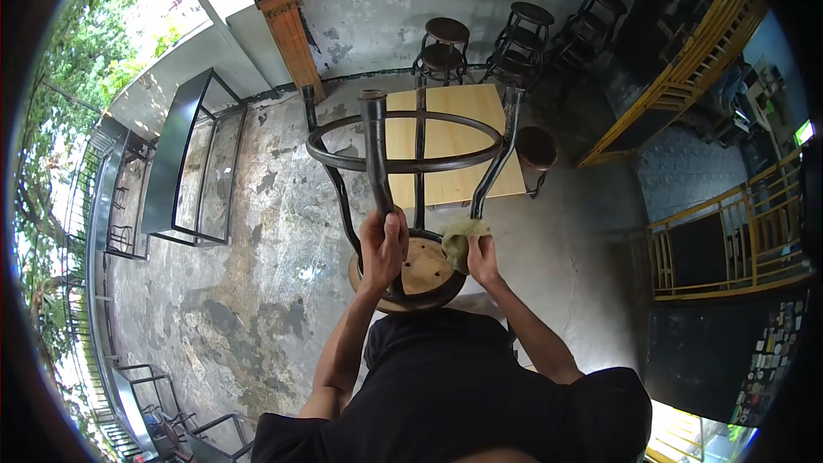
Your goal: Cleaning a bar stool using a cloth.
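A stool with a dark metal frame (405, 163) is upside down before me, its legs pointing up and its round wooden seat (427, 265) lowest, close against my body. My left hand (384, 247) is closed around the leg nearest me, below the ring that joins the legs. In my right hand (482, 257) is a greenish-yellow cloth (460, 244), bunched against the lower part of the right leg near the seat. The fingers behind the cloth are partly hidden. Screw holes show in the underside of the seat.
Beyond the stool stands a light wooden table (453, 141), with a round stool (537, 146) at its right. Several stacked stools (519, 38) line the far wall. A long dark table (177, 154) is at the left. Yellow railings (714, 238) run along the right.
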`<control>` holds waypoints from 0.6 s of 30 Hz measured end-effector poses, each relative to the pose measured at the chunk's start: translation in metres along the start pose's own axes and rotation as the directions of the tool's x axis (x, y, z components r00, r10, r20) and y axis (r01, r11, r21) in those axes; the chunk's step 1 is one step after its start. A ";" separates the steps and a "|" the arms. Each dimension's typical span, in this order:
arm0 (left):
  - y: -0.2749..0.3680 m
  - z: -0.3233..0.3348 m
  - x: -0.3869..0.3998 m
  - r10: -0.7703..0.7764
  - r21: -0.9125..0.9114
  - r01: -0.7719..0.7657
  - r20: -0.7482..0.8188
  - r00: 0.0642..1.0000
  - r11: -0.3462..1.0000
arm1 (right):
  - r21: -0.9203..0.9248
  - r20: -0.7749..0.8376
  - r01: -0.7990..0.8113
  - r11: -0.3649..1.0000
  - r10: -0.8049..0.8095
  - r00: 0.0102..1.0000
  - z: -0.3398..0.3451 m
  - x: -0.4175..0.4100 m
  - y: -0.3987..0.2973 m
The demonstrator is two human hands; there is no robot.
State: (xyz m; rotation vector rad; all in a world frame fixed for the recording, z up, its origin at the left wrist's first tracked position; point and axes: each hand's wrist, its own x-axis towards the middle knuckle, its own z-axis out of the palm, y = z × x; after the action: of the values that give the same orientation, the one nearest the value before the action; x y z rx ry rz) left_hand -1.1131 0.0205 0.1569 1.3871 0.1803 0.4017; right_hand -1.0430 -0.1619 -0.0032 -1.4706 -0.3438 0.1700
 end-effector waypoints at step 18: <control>-0.006 0.013 -0.002 0.011 -0.051 -0.017 -0.116 0.993 0.999 | -0.030 -0.058 0.027 0.999 -0.028 0.998 0.007 0.009 -0.007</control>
State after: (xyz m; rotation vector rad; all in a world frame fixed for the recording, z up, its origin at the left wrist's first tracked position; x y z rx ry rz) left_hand -1.1094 0.0066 0.1535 1.3158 0.2536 0.4950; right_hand -1.0370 -0.1532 0.0049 -1.4957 -0.3202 0.1003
